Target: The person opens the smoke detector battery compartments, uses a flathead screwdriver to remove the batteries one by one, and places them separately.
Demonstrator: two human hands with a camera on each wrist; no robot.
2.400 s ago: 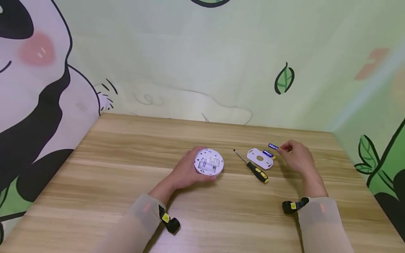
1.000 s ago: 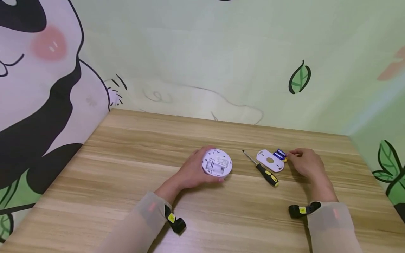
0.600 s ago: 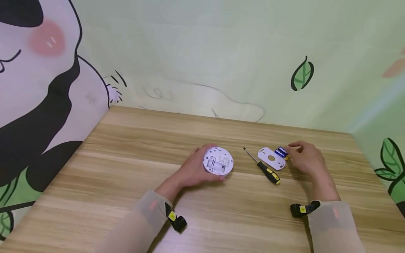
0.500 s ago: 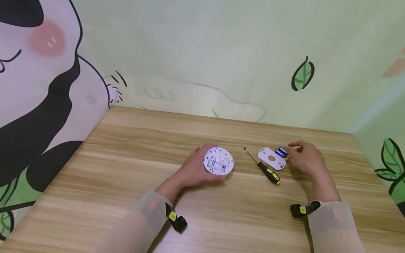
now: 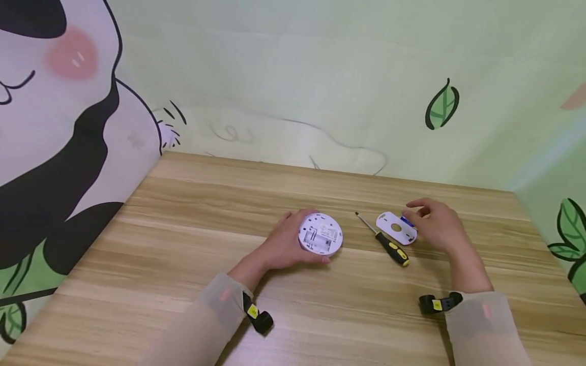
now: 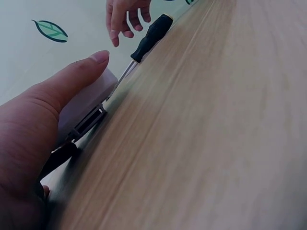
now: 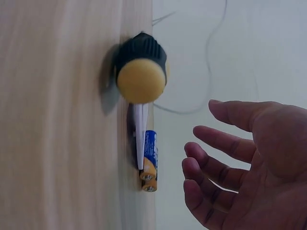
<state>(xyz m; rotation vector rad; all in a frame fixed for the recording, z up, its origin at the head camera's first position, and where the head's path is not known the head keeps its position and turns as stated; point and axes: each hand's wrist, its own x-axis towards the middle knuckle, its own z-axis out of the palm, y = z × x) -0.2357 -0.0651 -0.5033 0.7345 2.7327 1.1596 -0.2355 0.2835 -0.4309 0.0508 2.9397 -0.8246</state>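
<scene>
My left hand (image 5: 289, 243) grips a round white smoke detector (image 5: 328, 231) by its rim, its back turned up and the battery compartment bare. In the left wrist view, the thumb (image 6: 76, 79) lies along the detector's side. My right hand (image 5: 437, 223) hovers over two blue AA batteries (image 7: 150, 151), fingers loosely bent and apart, holding nothing. The batteries lie side by side against the white mounting plate (image 5: 386, 222); in the head view the hand partly covers them. Left of the plate lies a screwdriver (image 5: 391, 250) with a black and yellow handle.
The wooden table (image 5: 183, 213) runs back to a wall (image 5: 284, 76) painted with a panda and leaves. Each wrist wears a small black camera, such as the left one (image 5: 262, 321).
My right hand has laid the battery it pinched beside the other one and let go, then lifted and shifted slightly left over them. My left hand keeps its grip on the smoke detector.
</scene>
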